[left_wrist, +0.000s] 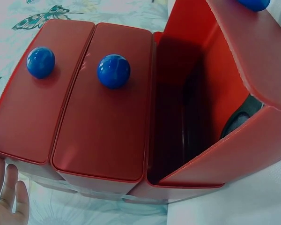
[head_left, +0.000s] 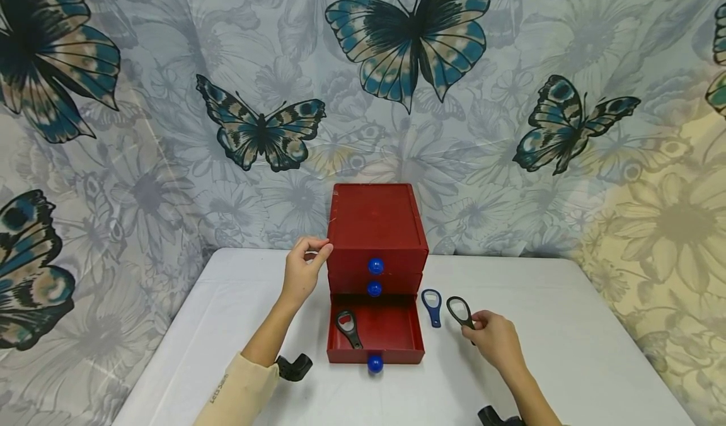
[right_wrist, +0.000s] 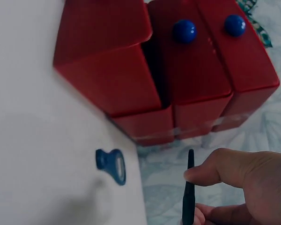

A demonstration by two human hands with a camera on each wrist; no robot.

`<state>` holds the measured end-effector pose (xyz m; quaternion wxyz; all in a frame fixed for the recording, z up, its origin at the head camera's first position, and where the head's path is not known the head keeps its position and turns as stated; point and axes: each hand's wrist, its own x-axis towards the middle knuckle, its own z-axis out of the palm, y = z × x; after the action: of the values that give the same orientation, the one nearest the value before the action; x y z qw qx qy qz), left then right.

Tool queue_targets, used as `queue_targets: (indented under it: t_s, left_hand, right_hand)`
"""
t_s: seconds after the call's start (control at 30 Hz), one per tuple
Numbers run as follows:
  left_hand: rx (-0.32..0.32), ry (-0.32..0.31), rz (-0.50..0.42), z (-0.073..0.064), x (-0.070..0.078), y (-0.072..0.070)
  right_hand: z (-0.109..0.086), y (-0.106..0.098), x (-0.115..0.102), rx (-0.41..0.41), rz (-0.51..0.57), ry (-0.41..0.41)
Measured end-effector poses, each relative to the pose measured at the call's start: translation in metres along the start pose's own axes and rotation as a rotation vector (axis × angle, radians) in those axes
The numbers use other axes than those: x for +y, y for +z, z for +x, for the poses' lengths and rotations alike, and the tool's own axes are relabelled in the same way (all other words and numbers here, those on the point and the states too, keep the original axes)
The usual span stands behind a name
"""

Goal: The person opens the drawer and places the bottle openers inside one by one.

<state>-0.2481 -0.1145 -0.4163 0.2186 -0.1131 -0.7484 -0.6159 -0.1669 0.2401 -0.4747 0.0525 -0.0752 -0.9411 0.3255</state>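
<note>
A red three-drawer cabinet [head_left: 377,218] with blue knobs stands on the table, its bottom drawer [head_left: 391,334] pulled out. Inside that drawer, toward the left, lies a black magnifying glass [head_left: 353,338]. My left hand [head_left: 302,275] rests its fingertips against the cabinet's upper left front edge; in the left wrist view the visible fingers [left_wrist: 21,199] look fairly straight. To the right of the cabinet, my right hand [head_left: 499,338] pinches another black magnifying glass [head_left: 466,320] by its handle, ring end away from me. Between it and the cabinet a blue magnifying glass [head_left: 435,317] lies on the table.
The white table [head_left: 567,325] extends to both sides of the cabinet. Behind it hangs a backdrop [head_left: 448,161] printed with flowers and butterflies. Black wrist straps [head_left: 295,368] show at both forearms. The upper two drawers [left_wrist: 103,126] are closed.
</note>
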Motion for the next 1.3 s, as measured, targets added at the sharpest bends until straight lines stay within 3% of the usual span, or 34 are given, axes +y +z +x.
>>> queue_targets:
  t_s: [0.23, 0.43, 0.57, 1.1, 1.3]
  left_hand:
    - [0.014, 0.014, 0.009, 0.001, -0.003, 0.002]
    - [-0.003, 0.002, 0.023, -0.004, 0.025, -0.001]
    - [-0.013, -0.008, 0.025, -0.006, 0.032, -0.002]
    - [-0.011, -0.005, 0.023, -0.006, 0.032, -0.002]
    - [-0.004, 0.001, 0.019, -0.006, 0.031, -0.002]
  right_hand:
    - [-0.005, -0.004, -0.023, -0.014, 0.014, -0.031]
    - [-0.01, 0.002, -0.038, -0.027, 0.047, -0.071]
    - [-0.013, 0.009, -0.048, -0.047, 0.071, -0.088]
    - [-0.017, 0.035, -0.089, -0.175, 0.139, -0.163]
    - [-0.014, 0.047, -0.103, -0.244, 0.1, -0.248]
